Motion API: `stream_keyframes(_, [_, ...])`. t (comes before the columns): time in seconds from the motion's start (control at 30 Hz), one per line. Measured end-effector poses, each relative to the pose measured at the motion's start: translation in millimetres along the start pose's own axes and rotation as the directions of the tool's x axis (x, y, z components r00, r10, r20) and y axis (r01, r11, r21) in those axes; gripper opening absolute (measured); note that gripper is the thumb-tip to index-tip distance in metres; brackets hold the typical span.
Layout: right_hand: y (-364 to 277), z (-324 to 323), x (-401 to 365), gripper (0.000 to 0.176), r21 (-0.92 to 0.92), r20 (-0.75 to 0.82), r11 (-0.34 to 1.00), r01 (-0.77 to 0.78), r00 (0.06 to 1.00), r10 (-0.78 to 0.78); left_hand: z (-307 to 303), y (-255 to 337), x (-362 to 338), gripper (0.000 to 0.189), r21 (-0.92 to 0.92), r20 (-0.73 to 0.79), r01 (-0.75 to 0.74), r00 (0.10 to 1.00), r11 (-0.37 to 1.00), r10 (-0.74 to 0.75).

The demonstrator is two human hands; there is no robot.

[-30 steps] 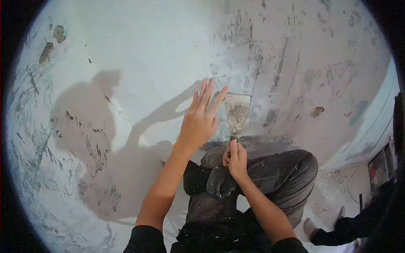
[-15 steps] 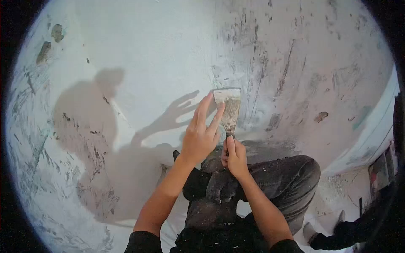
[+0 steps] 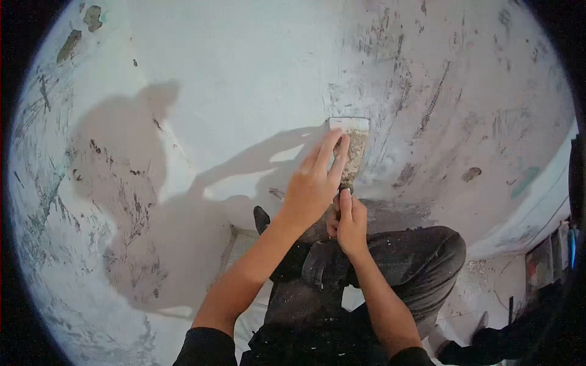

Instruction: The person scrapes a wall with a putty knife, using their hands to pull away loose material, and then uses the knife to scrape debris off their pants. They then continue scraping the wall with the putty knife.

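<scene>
A putty knife with a wide, plaster-crusted blade lies against the wall, its straight edge upward. My right hand is closed round its dark handle, the thumb along the front. My left hand is open, with its fingers stretched out and two fingertips resting on the blade near the edge. The wall is smooth and pale left of the blade, and streaked with dark marks to the right.
My bent knee is close to the wall below the blade. Another person's dark-clothed legs show at lower right. Boxes or similar items stand by the right edge. Shadows of my head and arm fall on the wall at left.
Both hands and the putty knife have shifted right and slightly up in the view. My left fingertips have come onto the blade. The wall at upper left sits higher in view.
</scene>
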State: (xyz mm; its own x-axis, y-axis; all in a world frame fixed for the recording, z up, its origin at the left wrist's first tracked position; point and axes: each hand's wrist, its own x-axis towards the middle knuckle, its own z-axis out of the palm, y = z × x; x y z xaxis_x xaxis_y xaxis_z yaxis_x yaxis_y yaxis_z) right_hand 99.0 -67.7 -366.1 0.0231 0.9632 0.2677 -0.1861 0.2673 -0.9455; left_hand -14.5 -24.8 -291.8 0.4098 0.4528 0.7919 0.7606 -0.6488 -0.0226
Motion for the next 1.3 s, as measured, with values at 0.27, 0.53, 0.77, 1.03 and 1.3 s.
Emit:
stream_keyframes(0.27, [-20,5,12,0.043,-0.038,-0.020,0.998,0.042,0.999,-0.043,-11,6,17,0.063,0.028,-0.026,0.023,0.999,0.999,-0.022])
stream_keyframes(0.53, [-28,11,12,0.041,-0.060,-0.025,0.997,0.048,0.998,-0.050,-17,5,16,0.064,-0.018,-0.042,0.063,0.997,0.998,-0.064])
stream_keyframes(0.77, [-14,5,6,0.045,-0.119,-0.034,0.992,0.042,0.998,-0.047,-14,8,8,0.066,-0.021,-0.007,0.079,0.997,0.997,-0.079])
stream_keyframes(1.03, [-12,7,2,0.046,-0.088,-0.027,0.996,0.016,0.999,-0.018,-6,6,1,0.066,0.037,-0.014,0.071,0.997,0.997,-0.071])
stream_keyframes(1.3, [-13,16,9,0.045,-0.071,-0.055,0.997,0.029,0.998,-0.033,-8,-1,3,0.067,0.080,-0.021,0.025,0.999,0.996,-0.024])
